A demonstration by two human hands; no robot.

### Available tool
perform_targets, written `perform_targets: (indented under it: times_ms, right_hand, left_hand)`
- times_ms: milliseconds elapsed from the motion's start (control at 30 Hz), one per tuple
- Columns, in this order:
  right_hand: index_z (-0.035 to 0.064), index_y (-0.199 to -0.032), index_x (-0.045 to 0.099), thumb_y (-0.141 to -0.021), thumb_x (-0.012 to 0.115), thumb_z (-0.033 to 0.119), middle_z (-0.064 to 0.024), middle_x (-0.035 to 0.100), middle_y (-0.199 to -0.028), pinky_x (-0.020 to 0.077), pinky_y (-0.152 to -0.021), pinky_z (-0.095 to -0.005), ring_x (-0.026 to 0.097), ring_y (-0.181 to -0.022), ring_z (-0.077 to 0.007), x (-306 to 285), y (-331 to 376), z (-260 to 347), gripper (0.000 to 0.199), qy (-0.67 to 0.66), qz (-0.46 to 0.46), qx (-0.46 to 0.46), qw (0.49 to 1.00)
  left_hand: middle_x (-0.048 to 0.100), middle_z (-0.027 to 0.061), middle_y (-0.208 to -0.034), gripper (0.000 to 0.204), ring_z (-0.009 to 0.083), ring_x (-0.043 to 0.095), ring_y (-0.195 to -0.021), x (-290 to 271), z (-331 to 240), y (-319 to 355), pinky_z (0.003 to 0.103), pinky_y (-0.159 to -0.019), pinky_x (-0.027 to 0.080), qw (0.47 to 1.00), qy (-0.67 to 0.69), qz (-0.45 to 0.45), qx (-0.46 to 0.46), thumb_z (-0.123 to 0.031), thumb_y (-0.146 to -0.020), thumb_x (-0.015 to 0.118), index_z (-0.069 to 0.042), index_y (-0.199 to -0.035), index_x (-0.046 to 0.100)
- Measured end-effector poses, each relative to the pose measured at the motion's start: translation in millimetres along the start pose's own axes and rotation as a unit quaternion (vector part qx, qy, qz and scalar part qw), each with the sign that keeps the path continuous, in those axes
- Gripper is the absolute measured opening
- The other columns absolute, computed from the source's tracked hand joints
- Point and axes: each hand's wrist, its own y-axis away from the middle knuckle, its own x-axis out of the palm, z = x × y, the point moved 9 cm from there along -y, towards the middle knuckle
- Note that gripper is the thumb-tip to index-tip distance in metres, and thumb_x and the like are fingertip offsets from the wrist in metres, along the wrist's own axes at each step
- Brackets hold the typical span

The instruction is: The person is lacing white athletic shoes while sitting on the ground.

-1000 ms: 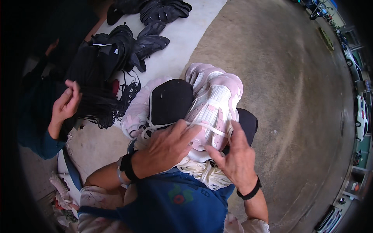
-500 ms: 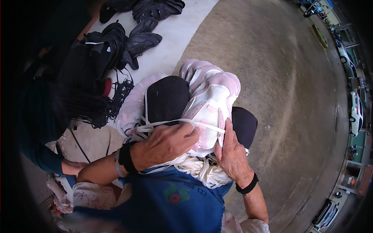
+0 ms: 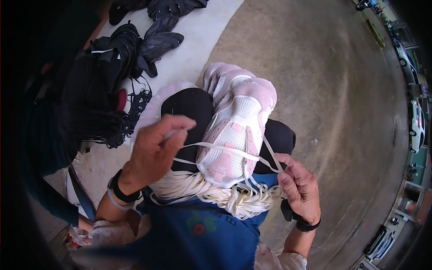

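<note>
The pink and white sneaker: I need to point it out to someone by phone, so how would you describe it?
Above the blue apron and its heap of white laces, between left hand and right hand, sits the pink and white sneaker. Only it has a white mesh upper; its neighbours are black.

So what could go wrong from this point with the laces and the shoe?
The left hand and right hand pull one white lace across the pink shoe; it could slip off sideways. The loose lace bundle underneath may tangle with the strand. The shoe, perched on dark rounded forms, might tip.
</note>
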Motion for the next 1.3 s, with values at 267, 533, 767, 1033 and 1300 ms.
perform_targets:
  times_ms: [267,533,767,1033,1300]
  right_hand:
    - [-0.016,-0.115,0.054,-0.09,0.06,0.009,0.0033,0.044,-0.055,0.0293,-0.039,-0.0194,0.039,-0.044,-0.0011,-49,3,21,0.036,-0.334,-0.144,-0.036,0.931]
    - [-0.0071,-0.099,0.05,-0.093,0.051,0.005,-0.0044,0.045,-0.044,0.0329,-0.029,-0.0265,0.037,-0.03,-0.0112,-51,-2,110,0.014,-0.405,0.017,-0.298,0.864]
    - [-0.0074,-0.114,0.058,-0.089,0.06,0.01,-0.0122,0.063,-0.063,0.0466,-0.041,-0.0351,0.058,-0.044,-0.0201,59,16,143,0.03,-0.3,0.256,-0.353,0.849]
    - [0.0051,-0.119,0.054,-0.095,0.055,0.011,-0.0072,0.063,-0.071,0.0517,-0.053,-0.0333,0.065,-0.057,-0.0207,61,42,84,0.025,-0.173,0.302,-0.201,0.916]
    - [-0.0029,-0.097,0.068,-0.094,0.054,0.008,-0.0131,0.067,-0.084,0.0495,-0.07,-0.0315,0.065,-0.083,-0.0165,-6,11,43,0.017,0.278,-0.079,-0.161,0.944]
  left_hand:
    - [0.065,0.0008,-0.09,0.019,-0.0026,0.036,-0.051,-6,21,-9,0.015,-0.045,0.026,0.98,0.172,-0.051,-0.083,-0.011,-0.099,0.051,-0.004,-0.115,0.057]
    - [0.066,0.006,-0.091,0.014,0.0102,0.061,-0.077,22,18,-12,0.025,-0.072,0.048,0.953,0.195,0.083,-0.215,-0.009,-0.1,0.047,0.0,-0.104,0.057]
    - [0.063,0.0134,-0.1,0.023,0.0065,0.045,-0.043,88,-27,6,0.023,-0.04,0.044,0.858,0.349,0.313,-0.211,-0.014,-0.102,0.039,0.001,-0.109,0.054]
    - [0.056,0.0064,-0.075,0.02,0.003,0.034,-0.039,61,-19,-16,0.02,-0.035,0.032,0.713,0.617,0.179,-0.281,-0.023,-0.103,0.043,-0.005,-0.106,0.05]
    - [0.06,0.0067,-0.083,0.011,0.0022,0.04,-0.046,41,-2,-9,0.018,-0.04,0.034,0.806,0.527,0.105,-0.248,-0.018,-0.101,0.049,-0.007,-0.104,0.05]
